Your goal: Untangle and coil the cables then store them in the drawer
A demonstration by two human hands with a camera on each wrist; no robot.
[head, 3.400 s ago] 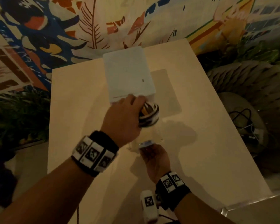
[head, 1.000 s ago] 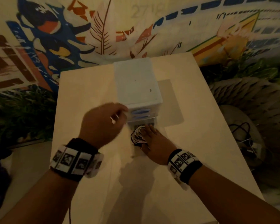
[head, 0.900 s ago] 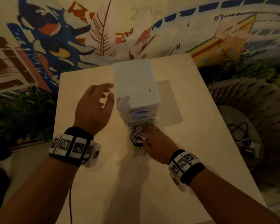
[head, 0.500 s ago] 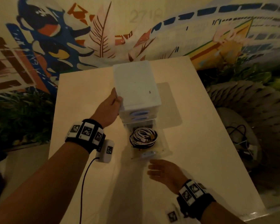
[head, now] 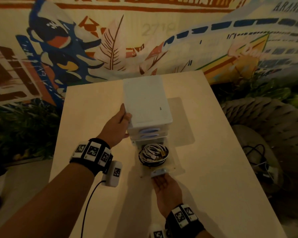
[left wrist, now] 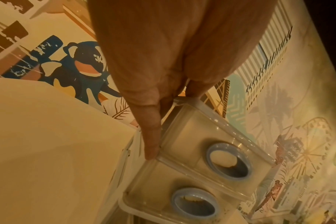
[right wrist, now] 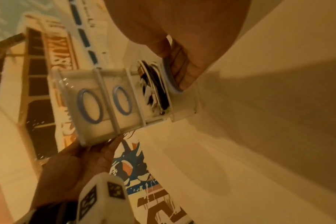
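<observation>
left hand [head: 116,127] lies against the 9 o'clock side of the drawer unit [head: 147,103], fingers straight along its wall and thumb on the lid's edge; in my left wrist view one straight finger [left wrist: 151,139] runs down the unit's front corner, pressing, not curled round anything. right hand [head: 165,187] sits palm up at 6 o'clock of the bottom drawer [head: 172,166], its fingertips tucked under the blue handle [head: 157,172]; my right wrist view shows the fingers [right wrist: 184,71] hooked into that handle ring, so i read this hand as gripping the handle. the two hands are well apart, one at the unit's side, one at the drawer's front.

bottom drawer stands pulled out toward 6 o'clock on the table [head: 213,169]. coiled cables [head: 153,154], white strands over black ones, lie inside it as one round bundle, near the drawer's back, just below the unit's front. the two upper drawers [head: 149,133] are pushed in, each showing a blue oval handle.

drawer unit rests on the table's middle, toward 12 o'clock from me. each wrist carries a dark band with square printed markers [head: 91,150] and a small white box; a thin black wire hangs from the left one. at 3 o'clock, off the table, loose dark cords [head: 258,155] lie on a woven seat. a painted mural [head: 110,45] fills the wall at 12 o'clock.
</observation>
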